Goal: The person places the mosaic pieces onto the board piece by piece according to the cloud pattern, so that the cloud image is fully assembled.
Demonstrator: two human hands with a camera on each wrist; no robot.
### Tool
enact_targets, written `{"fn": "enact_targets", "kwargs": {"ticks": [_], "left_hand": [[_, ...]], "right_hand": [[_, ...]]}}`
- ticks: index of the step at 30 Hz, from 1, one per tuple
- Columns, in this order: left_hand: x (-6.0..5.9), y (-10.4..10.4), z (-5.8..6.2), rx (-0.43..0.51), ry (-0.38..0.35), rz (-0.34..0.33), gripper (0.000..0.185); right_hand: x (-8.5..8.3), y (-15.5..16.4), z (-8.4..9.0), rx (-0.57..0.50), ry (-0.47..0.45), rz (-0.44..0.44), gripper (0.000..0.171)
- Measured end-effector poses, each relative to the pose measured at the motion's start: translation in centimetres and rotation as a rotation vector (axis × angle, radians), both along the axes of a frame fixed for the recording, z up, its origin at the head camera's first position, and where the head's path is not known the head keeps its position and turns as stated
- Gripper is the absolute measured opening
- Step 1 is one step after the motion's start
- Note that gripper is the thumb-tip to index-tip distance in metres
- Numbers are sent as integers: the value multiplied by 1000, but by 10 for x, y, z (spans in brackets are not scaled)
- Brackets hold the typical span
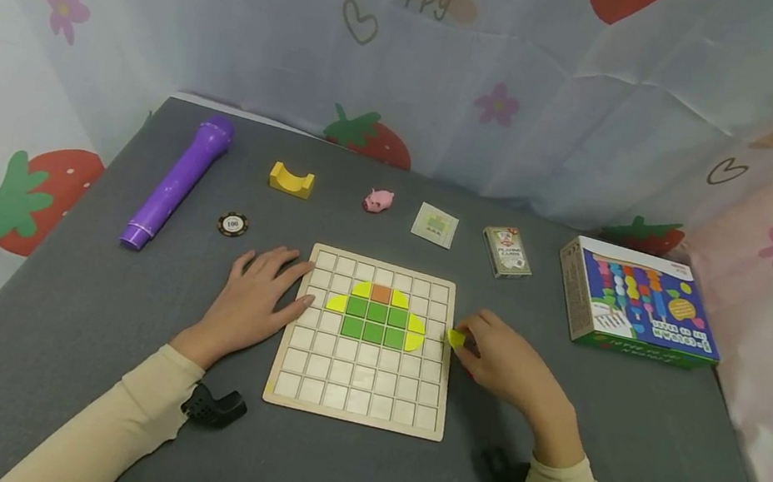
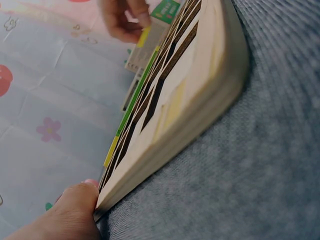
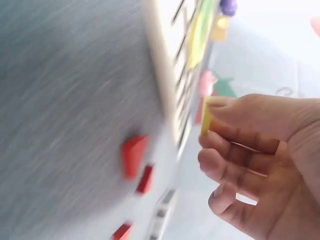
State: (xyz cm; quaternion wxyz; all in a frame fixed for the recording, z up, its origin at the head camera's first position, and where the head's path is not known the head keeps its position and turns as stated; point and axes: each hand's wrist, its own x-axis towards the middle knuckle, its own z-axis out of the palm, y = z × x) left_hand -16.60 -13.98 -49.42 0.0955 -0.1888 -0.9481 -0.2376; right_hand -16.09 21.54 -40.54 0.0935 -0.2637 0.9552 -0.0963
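Hidden or unclear: your right hand (image 1: 506, 367) covers most of the small yellow tile piece (image 1: 455, 338); its shape cannot be told. In the right wrist view, blurred red pieces (image 3: 134, 156) lie on the grey table (image 1: 77, 327) beside the board's edge; from the head view your hand hides them.

Right hand: fingers (image 3: 235, 131) pinched on the yellow piece, just beside the right edge of the square wooden grid board (image 1: 358, 392).

Left hand (image 1: 253, 306): flat, fingers spread, resting on the board's left edge.

On the board: green, yellow and orange tiles (image 1: 377, 315) in the upper middle cells.

Beyond the board: purple plastic cylinder (image 1: 177, 181), black poker chip (image 1: 232, 224), yellow arched block (image 1: 291, 179), pink pig figure (image 1: 378, 201), small pattern card (image 1: 435, 224), boxed card deck (image 1: 507, 252), colourful game box (image 1: 638, 304).
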Motion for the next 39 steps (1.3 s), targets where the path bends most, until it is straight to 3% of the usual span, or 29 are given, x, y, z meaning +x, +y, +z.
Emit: {"fn": "enact_targets", "kwargs": {"ticks": [7, 13, 24, 32, 39], "left_hand": [[0, -4, -2, -51, -65, -125, 88], [-1, -5, 0, -105, -107, -204, 91], [9, 0, 11, -66, -113, -146, 86], [12, 2, 12, -64, -83, -103, 83], [11, 2, 10, -43, -112, -111, 81]], "right_hand": [[-5, -47, 8, -85, 44, 171, 25], [-8, -85, -3, -104, 27, 267, 25], [-11, -131, -10, 37, 63, 369, 29], [-15, -138, -11, 67, 82, 377, 27], [-18, -136, -12, 53, 98, 381, 27]]}}
